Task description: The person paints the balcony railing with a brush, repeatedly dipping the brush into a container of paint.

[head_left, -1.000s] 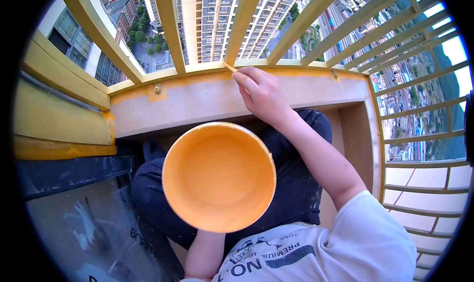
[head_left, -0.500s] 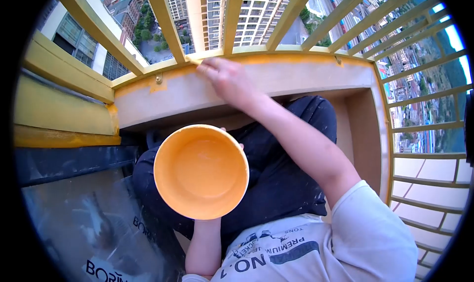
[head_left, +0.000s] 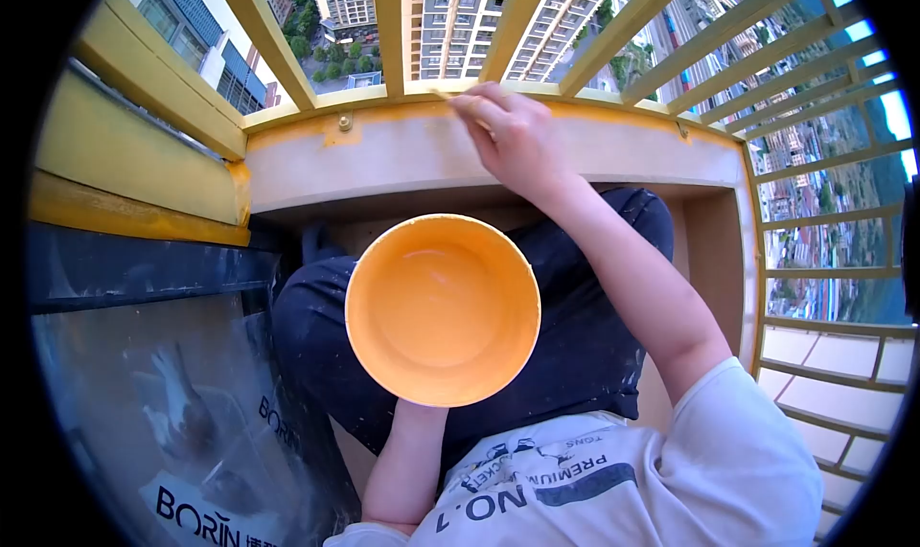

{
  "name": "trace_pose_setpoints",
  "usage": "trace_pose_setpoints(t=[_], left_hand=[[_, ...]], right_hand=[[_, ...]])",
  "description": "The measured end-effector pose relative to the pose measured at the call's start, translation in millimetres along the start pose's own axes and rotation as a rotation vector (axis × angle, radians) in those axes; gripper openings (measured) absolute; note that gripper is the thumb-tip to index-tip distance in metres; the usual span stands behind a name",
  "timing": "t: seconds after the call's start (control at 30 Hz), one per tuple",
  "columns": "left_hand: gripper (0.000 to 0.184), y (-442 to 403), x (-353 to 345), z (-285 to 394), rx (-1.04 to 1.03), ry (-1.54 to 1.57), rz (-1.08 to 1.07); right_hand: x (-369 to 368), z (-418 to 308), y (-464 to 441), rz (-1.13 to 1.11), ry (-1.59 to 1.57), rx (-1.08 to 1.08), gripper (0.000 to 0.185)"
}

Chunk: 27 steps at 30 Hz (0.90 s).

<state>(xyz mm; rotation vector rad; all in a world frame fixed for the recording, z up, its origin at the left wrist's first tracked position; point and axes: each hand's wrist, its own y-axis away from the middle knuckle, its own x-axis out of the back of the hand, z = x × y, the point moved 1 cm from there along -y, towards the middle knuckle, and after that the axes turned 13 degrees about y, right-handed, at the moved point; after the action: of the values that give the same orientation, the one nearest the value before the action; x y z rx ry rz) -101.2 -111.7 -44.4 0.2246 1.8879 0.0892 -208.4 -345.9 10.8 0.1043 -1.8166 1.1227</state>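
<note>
A round bucket, coated orange-yellow inside, is tilted with its opening toward me above my lap. My left forearm reaches up behind it; the hand supporting the bucket is hidden by it. My right hand is closed, pinching a thin, pale yellow tool whose tip is blurred. That tip is at the bottom rail of the yellow railing, just above the ledge. Orange-yellow paint runs along the ledge's upper edge.
Railing bars rise in front and curve round to the right, with buildings far below. A dark-framed panel with plastic film and lettering stands at the left. A metal bolt sits on the ledge. My bent legs are under the bucket.
My right hand went left along the rail, then came back right with the tool. The bucket first shifted left, then right; my left fingertips, briefly visible beside it, are now hidden. The view has shifted too.
</note>
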Motion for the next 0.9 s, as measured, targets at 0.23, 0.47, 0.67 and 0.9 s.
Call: trace_pose_setpoints(t=[0.23,0.47,0.67,0.9], left_hand=[[0.060,-1.2,8.0,-0.4,-0.250,-0.255,0.026],[0.061,-0.5,2.6,-0.7,-0.186,-0.186,0.030],[0.062,-1.5,-7.1,-3.7,-0.218,-0.294,-0.064],[0.062,-0.3,-10.6,-5.8,-0.181,-0.142,-0.103]], right_hand=[[-5.2,1.0,-16.6,0.045,-0.076,-0.030,0.018],[205.9,-35.4,-45.9,0.024,-0.637,-0.189,0.016],[182.2,-94.7,-38.5,-0.247,-0.238,0.245,0.017],[199.7,-99.0,-46.8,-0.118,0.051,0.433,0.019]])
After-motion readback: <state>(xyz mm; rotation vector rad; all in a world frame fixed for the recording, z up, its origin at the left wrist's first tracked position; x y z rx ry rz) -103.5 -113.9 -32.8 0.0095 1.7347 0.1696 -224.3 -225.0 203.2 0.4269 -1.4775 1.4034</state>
